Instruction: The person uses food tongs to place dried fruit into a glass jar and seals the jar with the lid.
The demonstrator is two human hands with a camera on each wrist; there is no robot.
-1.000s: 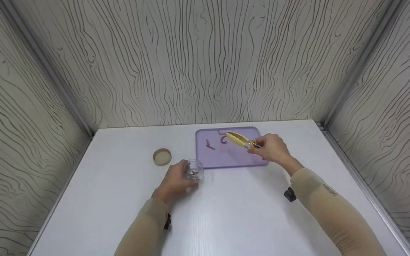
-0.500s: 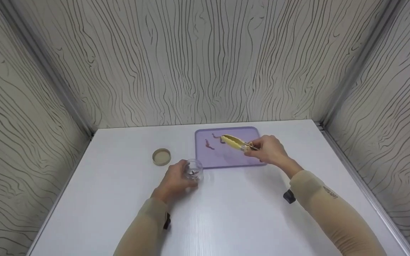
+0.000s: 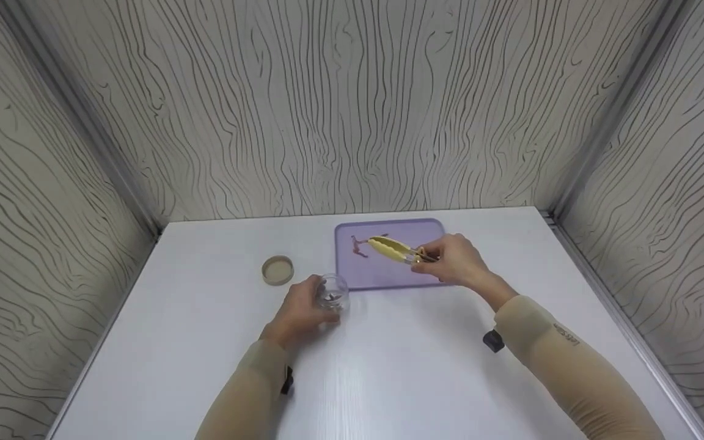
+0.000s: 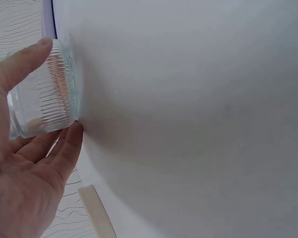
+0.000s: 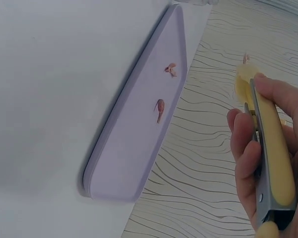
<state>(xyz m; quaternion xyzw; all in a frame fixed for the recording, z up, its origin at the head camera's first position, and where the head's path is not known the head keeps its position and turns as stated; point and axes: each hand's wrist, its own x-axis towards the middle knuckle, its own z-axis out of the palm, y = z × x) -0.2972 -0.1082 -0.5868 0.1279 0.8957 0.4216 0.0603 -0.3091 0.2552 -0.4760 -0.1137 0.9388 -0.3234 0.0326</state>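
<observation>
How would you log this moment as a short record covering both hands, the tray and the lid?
left hand: holds a glass jar
jar contents: something reddish shows inside, not clear what
right hand: holds yellow tongs over the tray
tongs tip: a reddish piece sticks out
purple tray: carries two more reddish pieces, lies on the white table
tan lid: on the table, apart from the jar

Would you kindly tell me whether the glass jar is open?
Open: nothing covers the jar, and a beige lid lies apart on the table.
</observation>
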